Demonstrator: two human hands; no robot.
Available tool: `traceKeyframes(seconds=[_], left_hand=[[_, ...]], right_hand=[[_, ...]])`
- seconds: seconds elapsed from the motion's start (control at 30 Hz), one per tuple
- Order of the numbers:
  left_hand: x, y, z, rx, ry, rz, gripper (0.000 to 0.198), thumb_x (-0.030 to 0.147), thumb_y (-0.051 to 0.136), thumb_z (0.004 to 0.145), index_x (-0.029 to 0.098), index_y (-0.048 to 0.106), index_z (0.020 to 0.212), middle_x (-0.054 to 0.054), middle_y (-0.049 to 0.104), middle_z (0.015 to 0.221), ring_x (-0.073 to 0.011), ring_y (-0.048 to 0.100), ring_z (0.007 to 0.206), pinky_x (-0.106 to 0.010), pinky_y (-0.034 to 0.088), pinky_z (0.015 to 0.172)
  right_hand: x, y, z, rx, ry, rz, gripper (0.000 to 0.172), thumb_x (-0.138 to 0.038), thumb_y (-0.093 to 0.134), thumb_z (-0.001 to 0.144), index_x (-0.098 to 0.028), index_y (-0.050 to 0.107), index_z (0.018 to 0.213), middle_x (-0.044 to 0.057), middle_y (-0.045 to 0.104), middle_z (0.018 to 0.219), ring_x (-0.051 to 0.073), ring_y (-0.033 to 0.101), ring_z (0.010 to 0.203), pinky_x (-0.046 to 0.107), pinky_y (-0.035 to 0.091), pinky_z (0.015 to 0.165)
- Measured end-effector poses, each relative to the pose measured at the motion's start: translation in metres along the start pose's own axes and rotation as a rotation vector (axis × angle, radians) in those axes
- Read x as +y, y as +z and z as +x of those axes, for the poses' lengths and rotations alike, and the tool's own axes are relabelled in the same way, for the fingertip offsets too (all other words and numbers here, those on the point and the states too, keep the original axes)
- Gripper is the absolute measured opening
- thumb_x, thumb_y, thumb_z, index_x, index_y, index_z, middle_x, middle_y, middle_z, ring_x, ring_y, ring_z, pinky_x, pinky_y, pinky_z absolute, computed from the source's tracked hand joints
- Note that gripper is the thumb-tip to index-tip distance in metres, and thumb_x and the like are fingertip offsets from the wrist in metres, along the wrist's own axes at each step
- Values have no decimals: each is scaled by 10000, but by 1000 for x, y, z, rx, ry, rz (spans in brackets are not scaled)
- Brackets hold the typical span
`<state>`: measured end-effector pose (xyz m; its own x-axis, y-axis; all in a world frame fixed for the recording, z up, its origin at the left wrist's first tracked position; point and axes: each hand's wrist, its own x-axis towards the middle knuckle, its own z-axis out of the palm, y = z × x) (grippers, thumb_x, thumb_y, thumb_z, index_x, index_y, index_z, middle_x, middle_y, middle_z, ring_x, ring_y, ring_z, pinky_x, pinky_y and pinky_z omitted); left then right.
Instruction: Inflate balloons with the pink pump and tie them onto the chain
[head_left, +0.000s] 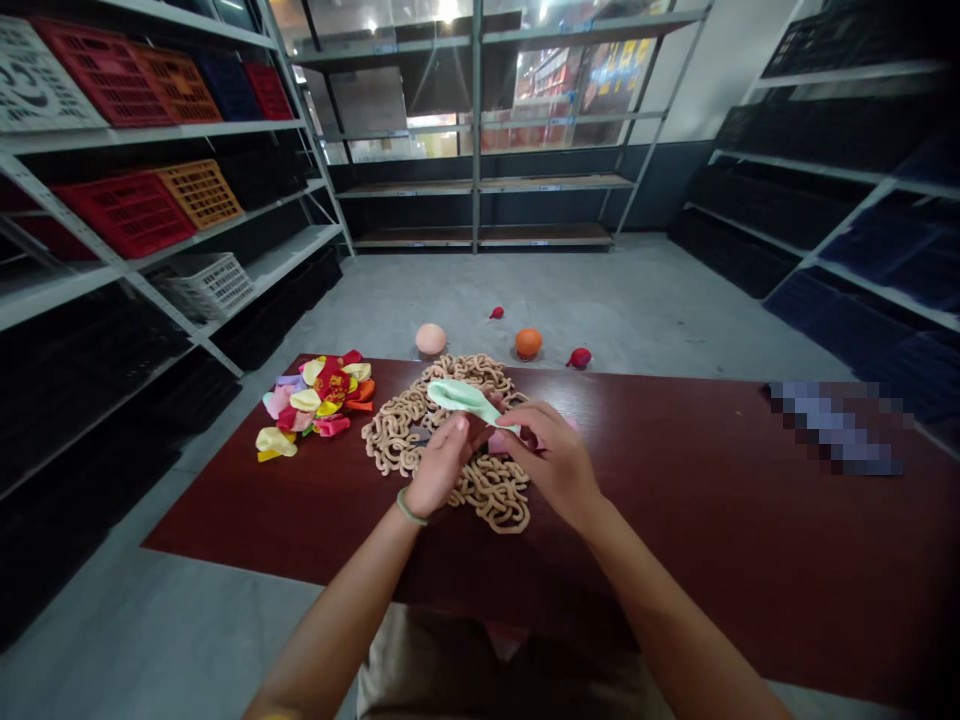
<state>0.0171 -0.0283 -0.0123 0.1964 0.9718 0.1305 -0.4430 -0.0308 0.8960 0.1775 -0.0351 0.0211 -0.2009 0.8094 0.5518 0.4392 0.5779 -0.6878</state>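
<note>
A limp mint-green balloon is held up over the table's middle, its wide end pointing left. My right hand pinches its narrow neck, fingers curled. My left hand, with a green band at the wrist, is closed around the balloon's lower side; its fingertips are partly hidden. Beneath both hands spreads a heap of tan, looping rope-like strands. A bit of pink shows between the hands, its kind unclear. To the left lies a pile of colourful uninflated balloons.
The dark red table stretches to the right, with a blurred-out item near its right end. On the floor beyond lie a peach balloon, an orange balloon and small red ones. Shelves with crates stand around.
</note>
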Motion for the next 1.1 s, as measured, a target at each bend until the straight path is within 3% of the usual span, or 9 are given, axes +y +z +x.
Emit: traceKeyframes(seconds=[0.13,0.27,0.43,0.57,0.73,0.9,1.1], left_hand=[[1,-6,5,193,-33,26,381,536,667,818,178,683,951,-85,717,1033,-253,662,1051,-400,558,888],[9,-23,14,350,-26,-35,351,469,639,855,172,623,1040,-55,709,934,-188,696,916,-347,574,839],[24,-48,22,431,36,-50,299,382,676,844,193,577,1053,-21,692,952,-138,692,888,-311,574,852],[29,-61,25,470,32,-92,383,288,700,833,219,533,1171,-19,694,1010,-125,691,890,-288,566,844],[31,-76,27,566,98,-208,454,221,740,798,231,516,1194,-26,708,993,-118,702,847,-250,556,798],[33,-84,28,678,173,-270,461,212,758,778,226,530,1179,-16,712,902,-125,707,789,-248,551,764],[31,-80,29,655,184,-240,561,241,766,770,247,502,1265,-25,723,928,-137,710,791,-220,534,695]], right_hand=[[7,12,-4,-113,14,23,174,-322,563,921,-277,644,1068,52,653,1026,198,624,899,354,540,759],[19,8,-3,-151,28,-4,252,-345,531,937,-276,596,1171,51,652,1058,197,620,914,365,541,800],[59,-5,-4,-321,-93,-406,421,-285,541,911,-275,541,1332,95,608,1292,286,524,1230,498,433,1023],[82,-4,-9,-443,-141,-614,552,-314,599,870,-262,479,1406,109,588,1353,325,534,1226,516,452,964],[72,-9,-7,-434,-127,-685,512,-335,567,882,-213,505,1376,119,646,1226,291,627,1058,427,504,852],[53,-10,-7,-360,-124,-681,612,-397,516,920,-282,353,1499,74,626,1261,235,661,995,318,532,705],[45,3,-11,-348,-196,-687,590,-382,507,929,-292,379,1498,69,654,1204,211,673,914,297,528,706]])
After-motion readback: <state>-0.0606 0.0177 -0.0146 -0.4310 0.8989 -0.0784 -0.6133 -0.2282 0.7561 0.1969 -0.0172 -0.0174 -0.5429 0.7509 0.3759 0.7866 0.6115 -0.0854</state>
